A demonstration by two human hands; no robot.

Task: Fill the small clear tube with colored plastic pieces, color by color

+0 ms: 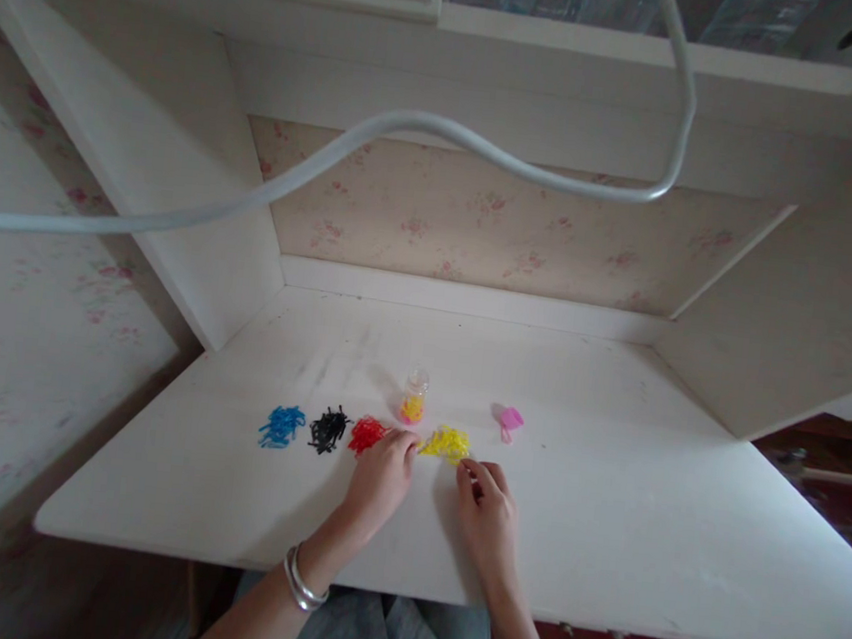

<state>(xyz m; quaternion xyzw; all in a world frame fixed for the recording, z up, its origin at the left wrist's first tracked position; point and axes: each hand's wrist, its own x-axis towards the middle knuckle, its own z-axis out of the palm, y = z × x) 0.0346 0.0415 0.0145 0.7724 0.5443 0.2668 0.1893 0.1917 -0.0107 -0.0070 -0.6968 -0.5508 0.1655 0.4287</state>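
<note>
A pile of small yellow rubber bands (451,445) lies on the table between my two hands. My left hand (382,474), with a silver bangle at the wrist, partly covers a red pile of rubber bands (366,434). Its fingertips are pinched by the yellow pile's left edge; what is in them is too small to tell. At the yellow pile's lower right edge, my right hand (490,515) has thumb and fingers curled together, their contents unclear. Behind the yellow pile stands a small clear jar (416,389) with yellow and pink at its bottom.
Black rubber bands (329,431) and blue rubber bands (281,426) form piles to the left. A pink piece with a loop (511,419) lies right of the jar. A white cable (415,123) crosses above the white table (603,517), below a shelf.
</note>
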